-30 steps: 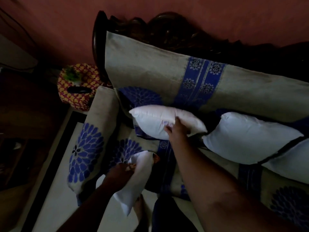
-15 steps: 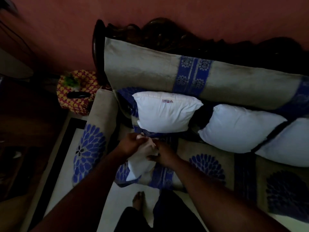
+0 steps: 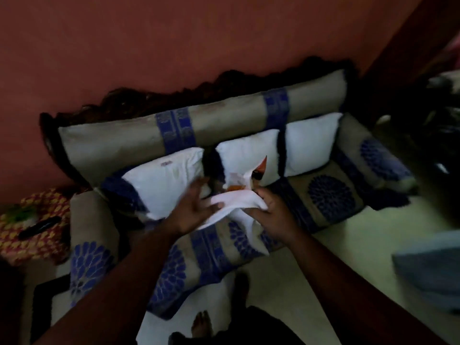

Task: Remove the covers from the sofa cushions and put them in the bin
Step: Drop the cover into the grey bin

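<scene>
Two hands meet on a white cover [image 3: 234, 202]: right hand [image 3: 273, 217] grips it, left hand [image 3: 194, 207] spread flat.

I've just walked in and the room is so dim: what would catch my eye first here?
Three bare white cushions stand in a row against the sofa's back, bright in the gloom. In front of them, at the middle of the view, the right hand grips a crumpled white cover with orange patches, while the left hand lies spread open against it. The sofa's grey cloth with big blue flowers shows all around.
</scene>
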The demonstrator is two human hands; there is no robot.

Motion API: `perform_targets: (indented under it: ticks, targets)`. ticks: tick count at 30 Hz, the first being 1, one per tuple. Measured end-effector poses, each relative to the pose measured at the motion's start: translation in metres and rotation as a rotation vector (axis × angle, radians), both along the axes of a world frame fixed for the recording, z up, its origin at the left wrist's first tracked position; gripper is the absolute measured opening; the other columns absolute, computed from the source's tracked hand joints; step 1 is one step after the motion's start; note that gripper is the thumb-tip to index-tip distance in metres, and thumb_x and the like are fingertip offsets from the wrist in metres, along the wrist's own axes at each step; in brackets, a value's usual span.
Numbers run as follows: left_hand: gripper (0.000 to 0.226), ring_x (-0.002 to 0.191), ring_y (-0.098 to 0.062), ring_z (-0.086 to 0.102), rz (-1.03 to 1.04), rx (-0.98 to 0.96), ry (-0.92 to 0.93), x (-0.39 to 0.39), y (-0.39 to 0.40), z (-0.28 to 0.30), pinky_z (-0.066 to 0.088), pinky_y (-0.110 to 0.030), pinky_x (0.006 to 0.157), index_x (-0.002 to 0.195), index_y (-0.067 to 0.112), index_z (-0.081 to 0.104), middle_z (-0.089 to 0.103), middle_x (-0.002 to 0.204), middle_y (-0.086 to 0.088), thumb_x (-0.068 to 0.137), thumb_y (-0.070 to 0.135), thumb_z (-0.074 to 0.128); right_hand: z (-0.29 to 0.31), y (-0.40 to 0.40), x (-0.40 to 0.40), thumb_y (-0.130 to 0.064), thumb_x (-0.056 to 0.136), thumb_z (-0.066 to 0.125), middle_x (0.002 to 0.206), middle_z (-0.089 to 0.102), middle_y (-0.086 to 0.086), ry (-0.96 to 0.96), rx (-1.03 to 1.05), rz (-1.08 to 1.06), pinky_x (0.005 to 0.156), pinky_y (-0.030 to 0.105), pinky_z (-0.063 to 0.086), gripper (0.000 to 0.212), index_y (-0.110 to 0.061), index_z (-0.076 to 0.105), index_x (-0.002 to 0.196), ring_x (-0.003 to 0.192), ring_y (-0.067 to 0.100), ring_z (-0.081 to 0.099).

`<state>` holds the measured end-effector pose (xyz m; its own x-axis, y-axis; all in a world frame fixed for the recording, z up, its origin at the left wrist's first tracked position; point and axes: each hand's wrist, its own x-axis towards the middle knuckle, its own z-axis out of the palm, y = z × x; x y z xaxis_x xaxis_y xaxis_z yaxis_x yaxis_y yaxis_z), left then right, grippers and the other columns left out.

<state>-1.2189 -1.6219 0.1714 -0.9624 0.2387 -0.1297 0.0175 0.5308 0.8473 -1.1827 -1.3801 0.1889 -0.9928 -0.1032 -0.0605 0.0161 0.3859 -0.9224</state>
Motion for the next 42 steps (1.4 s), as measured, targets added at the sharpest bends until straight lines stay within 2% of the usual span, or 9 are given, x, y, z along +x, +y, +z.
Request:
perform_targets:
  ticks: [4,6,11,16,20,25,28,35,42]
  targets:
    - [0.051,0.109,0.004,0.057,-0.587,-0.046,-0.151,0.021,0.14,0.036,0.041,-0.013,0.087,0.133,0.032,0.053,0.06,0.13,0.013,0.087,0.037,0.076,0.044,0.086,0.062,-0.014,0.084,0.066,0.097,0.067,-0.008,0.15,-0.063,-0.319,0.079,0.019,0.047,0.018,-0.019,0.063,0.102,0.088,-0.007,0.063]
    - [0.024,0.094,-0.005,0.063,-0.564,-0.101,-0.008,0.033,0.199,0.045,0.042,-0.019,0.078,0.107,0.022,0.07,0.072,0.11,0.002,0.091,0.04,0.072,0.047,0.137,0.09,-0.023,0.079,0.068,0.099,0.067,-0.008,0.152,-0.104,-0.515,0.075,0.017,0.047,0.026,-0.024,0.061,0.104,0.086,-0.008,0.062]
    - [0.033,0.13,-0.015,0.054,-0.601,0.157,-0.069,0.085,0.36,0.079,0.038,-0.018,0.108,0.132,0.011,0.062,0.059,0.139,-0.006,0.1,0.016,0.056,0.014,0.288,0.193,-0.037,0.072,0.09,0.134,0.056,-0.006,-0.113,-0.031,-0.605,0.089,0.017,0.051,0.083,-0.023,0.049,0.143,0.115,0.008,0.056]
    - [0.033,0.103,0.008,0.058,-0.62,0.266,-0.172,0.148,0.525,0.075,0.043,-0.005,0.084,0.135,0.013,0.054,0.057,0.129,0.006,0.105,0.007,0.045,-0.037,0.423,0.29,-0.09,0.055,0.069,0.127,0.062,-0.004,-0.274,0.231,-0.736,0.094,0.042,0.054,0.098,-0.029,0.059,0.132,0.113,0.016,0.061]
    - [0.027,0.106,-0.024,0.066,-0.534,0.279,-0.28,0.165,0.637,0.048,0.054,-0.042,0.093,0.123,0.017,0.06,0.068,0.119,-0.006,0.096,0.021,0.06,-0.022,0.521,0.345,-0.055,0.091,0.061,0.109,0.065,-0.005,-0.221,0.123,-1.011,0.082,0.037,0.052,0.044,-0.021,0.068,0.119,0.103,0.019,0.062]
    - [0.028,0.1,-0.012,0.062,-0.8,0.129,-0.207,0.184,0.745,0.022,0.047,-0.01,0.069,0.122,0.023,0.055,0.06,0.107,0.012,0.096,0.028,0.066,0.003,0.624,0.346,-0.05,0.097,0.054,0.112,0.066,0.0,-0.129,-0.299,-1.302,0.088,0.049,0.056,0.031,-0.028,0.061,0.118,0.105,0.027,0.063]
    - [0.051,0.106,-0.008,0.063,-0.94,0.102,-0.264,0.189,0.808,0.007,0.052,-0.021,0.083,0.133,0.027,0.056,0.065,0.121,0.01,0.088,0.05,0.067,0.011,0.669,0.328,-0.048,0.1,0.054,0.116,0.068,-0.003,-0.129,-0.381,-1.26,0.093,0.052,0.055,0.024,-0.034,0.063,0.118,0.107,0.023,0.064]
    - [0.044,0.107,-0.031,0.068,-0.856,0.236,-0.701,0.17,0.988,0.007,0.057,-0.043,0.09,0.118,0.01,0.065,0.071,0.111,-0.013,0.089,0.043,0.069,-0.016,0.793,0.303,-0.057,0.076,0.076,0.142,0.05,-0.007,-0.305,0.239,-1.082,0.106,0.03,0.042,0.084,-0.028,0.042,0.146,0.128,0.014,0.049]
    - [0.027,0.104,-0.024,0.069,-1.068,0.28,-0.502,0.138,1.136,0.014,0.057,-0.026,0.079,0.12,0.014,0.069,0.074,0.109,-0.005,0.094,0.024,0.066,-0.02,0.933,0.289,-0.064,0.076,0.055,0.104,0.072,0.011,-0.316,0.2,-1.514,0.068,0.03,0.04,0.06,-0.016,0.067,0.111,0.095,0.035,0.066]
